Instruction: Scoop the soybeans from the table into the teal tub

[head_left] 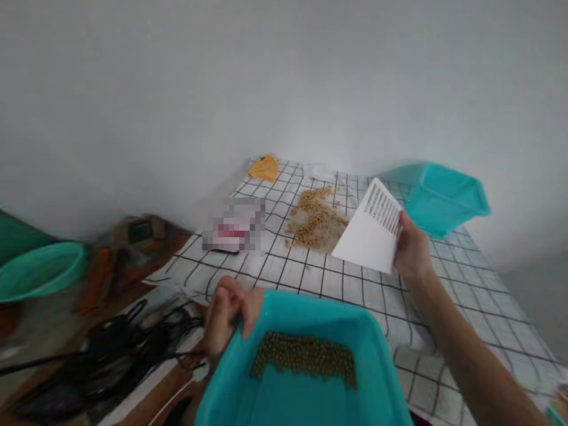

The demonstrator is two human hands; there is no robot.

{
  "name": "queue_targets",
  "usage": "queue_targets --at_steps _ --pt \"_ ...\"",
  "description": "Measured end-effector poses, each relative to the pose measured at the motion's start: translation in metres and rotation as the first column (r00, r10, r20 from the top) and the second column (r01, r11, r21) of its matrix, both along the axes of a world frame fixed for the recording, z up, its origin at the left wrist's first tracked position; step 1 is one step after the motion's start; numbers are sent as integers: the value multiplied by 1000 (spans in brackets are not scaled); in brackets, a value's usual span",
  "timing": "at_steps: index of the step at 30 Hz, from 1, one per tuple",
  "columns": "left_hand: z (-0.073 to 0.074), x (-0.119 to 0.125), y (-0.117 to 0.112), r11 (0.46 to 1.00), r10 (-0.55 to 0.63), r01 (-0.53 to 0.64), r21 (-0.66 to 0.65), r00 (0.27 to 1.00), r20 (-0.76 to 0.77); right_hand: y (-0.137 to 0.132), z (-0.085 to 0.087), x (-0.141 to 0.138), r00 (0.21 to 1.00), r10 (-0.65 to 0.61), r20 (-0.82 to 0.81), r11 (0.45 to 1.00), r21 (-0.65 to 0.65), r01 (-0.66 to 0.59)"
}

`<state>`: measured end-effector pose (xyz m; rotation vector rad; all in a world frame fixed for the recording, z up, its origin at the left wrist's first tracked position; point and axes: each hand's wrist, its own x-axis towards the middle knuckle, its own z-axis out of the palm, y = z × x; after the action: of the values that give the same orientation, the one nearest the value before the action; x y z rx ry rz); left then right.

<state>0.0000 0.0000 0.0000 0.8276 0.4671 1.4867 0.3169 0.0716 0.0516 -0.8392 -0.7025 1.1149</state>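
My left hand (233, 310) grips the upper left corner of a teal plastic bin (310, 300), its fingers bent over the rim. Inside the bin, a band of small brownish-green beans (306, 355) lies against the far side of the floor. My right hand (412, 245) pinches the right edge of a white plastic scraper (368, 234) with a row of slots along its upper part. The scraper is tilted above the table. Just left of it, yellow-tan beans (313, 225) lie spread with fine pale grains on the checked tablecloth (275, 266).
A second teal bin (448, 198) stands tilted at the back right. A pixelated pink-and-white item (235, 225) and a yellow cloth-like thing (265, 168) lie on the table's left side. Left of the table are dark cables (119, 349) and a green basin (42, 272).
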Motion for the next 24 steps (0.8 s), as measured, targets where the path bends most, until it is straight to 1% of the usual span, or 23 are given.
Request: queue_targets --at_steps 4,8,9,11,13,16,21,23,24 --pt "0 -1 1 999 -4 5 48 1000 -16 0 0 -2 1000 14 21 1000 14 -15" --pt "-3 -6 4 980 -79 91 178 994 -71 0 1 -3 999 7 51 1000 26 -8" --pt "-3 -7 4 976 -94 105 192 993 -69 0 2 -3 998 4 62 1000 29 -6" --pt "-2 -7 2 982 -86 93 163 995 -47 0 2 -3 996 -3 87 999 33 0" --pt "0 -5 0 995 -50 52 87 999 -17 0 1 -2 994 -16 111 999 34 12" --pt "4 -1 -4 1000 -22 22 -1 1000 16 3 -1 -1 987 -80 140 996 36 76" --pt "7 3 -4 999 -10 11 -31 999 45 5 -2 -3 935 -243 259 970 90 227" --pt "9 3 -4 998 -9 11 -58 999 31 5 -2 -5 909 -255 330 966 119 228" --pt "10 3 -4 997 -17 19 -74 1000 25 4 -2 -6 898 -241 368 970 124 209"
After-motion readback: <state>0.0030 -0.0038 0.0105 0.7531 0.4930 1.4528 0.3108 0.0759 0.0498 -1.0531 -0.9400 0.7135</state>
